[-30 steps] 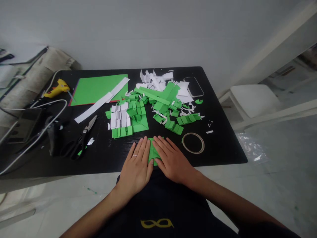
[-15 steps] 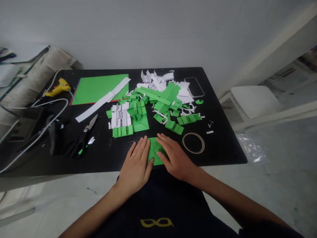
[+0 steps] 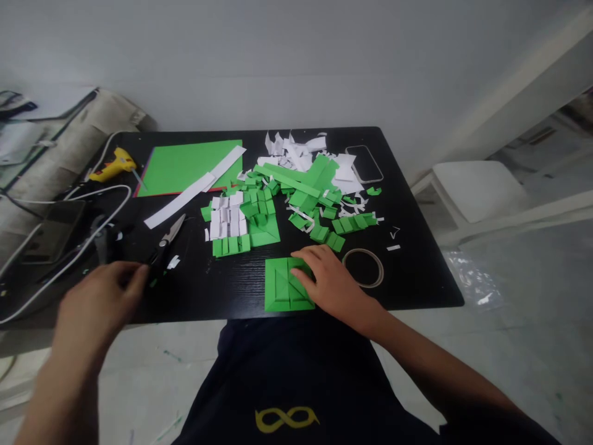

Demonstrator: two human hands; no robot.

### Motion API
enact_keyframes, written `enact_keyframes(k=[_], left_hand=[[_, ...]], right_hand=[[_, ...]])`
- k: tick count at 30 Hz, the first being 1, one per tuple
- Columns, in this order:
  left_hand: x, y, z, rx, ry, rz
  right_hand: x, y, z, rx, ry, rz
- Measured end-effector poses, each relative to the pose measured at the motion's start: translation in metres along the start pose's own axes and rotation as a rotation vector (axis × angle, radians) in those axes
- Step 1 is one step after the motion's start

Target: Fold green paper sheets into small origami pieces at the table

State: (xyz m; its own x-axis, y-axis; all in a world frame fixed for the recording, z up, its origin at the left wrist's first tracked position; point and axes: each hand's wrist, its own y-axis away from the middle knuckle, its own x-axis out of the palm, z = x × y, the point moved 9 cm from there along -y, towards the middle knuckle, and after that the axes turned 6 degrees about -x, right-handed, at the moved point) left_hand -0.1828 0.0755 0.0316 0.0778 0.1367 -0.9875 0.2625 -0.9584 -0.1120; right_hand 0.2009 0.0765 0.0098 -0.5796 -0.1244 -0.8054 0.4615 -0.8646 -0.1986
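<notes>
**Left hand at the scissors, right hand on the square**

My left hand (image 3: pixel 102 296) lies beside the handle end of the scissors (image 3: pixel 172 232), in the left part of the table (image 3: pixel 419 281). From my left fingers, the scissors extend away and to the right. Their long axis runs obliquely, blade tips toward the far edge, handles toward the near edge and largely hidden by the hand. My left hand is much the nearer of the two; my right hand (image 3: pixel 331 284) is well apart from them, farther along the near edge.

The left forearm rises over the near edge, the back of the hand uppermost, the fingers bent and directed to the right. A dark gap shows between thumb and index finger; whether their tips meet, or touch the handles, I cannot tell.

My right hand reaches in low over the same edge, thumb and index finger apart, resting on the right part of the green square (image 3: pixel 280 285) without visibly pinching it. The square lies flat just beside the near edge, sides roughly parallel to it, left half uncovered. Toward the near right corner, a ring (image 3: pixel 380 272) lies just beside my right hand.
</notes>
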Motion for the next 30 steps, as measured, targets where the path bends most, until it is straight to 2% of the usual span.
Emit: enact_keyframes(k=[2,3,5,8,10,11,12,14,17,19,22,25,30], left_hand=[[-0.003,-0.006,0.021,-0.014,-0.02,-0.025],[-0.004,-0.006,0.024,-0.013,-0.014,-0.039],[-0.006,-0.001,0.013,0.009,0.028,-0.052],[-0.002,0.016,-0.034,0.11,0.284,0.026],[0.006,0.033,-0.08,0.263,0.476,0.154],[0.005,0.043,-0.103,0.361,0.57,0.174],[0.008,0.049,-0.121,0.392,0.633,0.203],[0.017,0.057,-0.147,0.384,0.703,0.231],[0.032,0.057,-0.169,0.262,0.772,0.236],[0.042,0.056,-0.185,0.259,0.772,0.3],[0.049,0.053,-0.201,0.298,0.78,0.38],[0.053,0.053,-0.206,0.306,0.853,0.487],[0.048,0.054,-0.196,0.227,0.974,0.515]], right_hand=[[-0.001,-0.001,-0.001,0.015,0.001,0.008],[-0.001,-0.001,-0.002,0.025,0.011,0.017],[0.001,-0.002,-0.006,0.045,0.036,0.036],[0.004,-0.002,-0.01,0.055,0.051,0.047],[0.004,-0.002,-0.01,0.057,0.042,0.044],[0.004,-0.002,-0.011,0.061,0.028,0.042],[0.003,-0.001,-0.011,0.066,0.003,0.04],[0.0,-0.001,-0.01,0.077,-0.072,0.035],[-0.004,-0.002,-0.009,0.094,-0.239,0.038],[-0.004,-0.001,-0.01,0.116,-0.362,0.043],[-0.004,0.001,-0.014,0.153,-0.549,0.007],[-0.006,0.003,-0.019,0.18,-0.729,-0.067],[-0.005,0.007,-0.024,0.275,-0.757,-0.07]])
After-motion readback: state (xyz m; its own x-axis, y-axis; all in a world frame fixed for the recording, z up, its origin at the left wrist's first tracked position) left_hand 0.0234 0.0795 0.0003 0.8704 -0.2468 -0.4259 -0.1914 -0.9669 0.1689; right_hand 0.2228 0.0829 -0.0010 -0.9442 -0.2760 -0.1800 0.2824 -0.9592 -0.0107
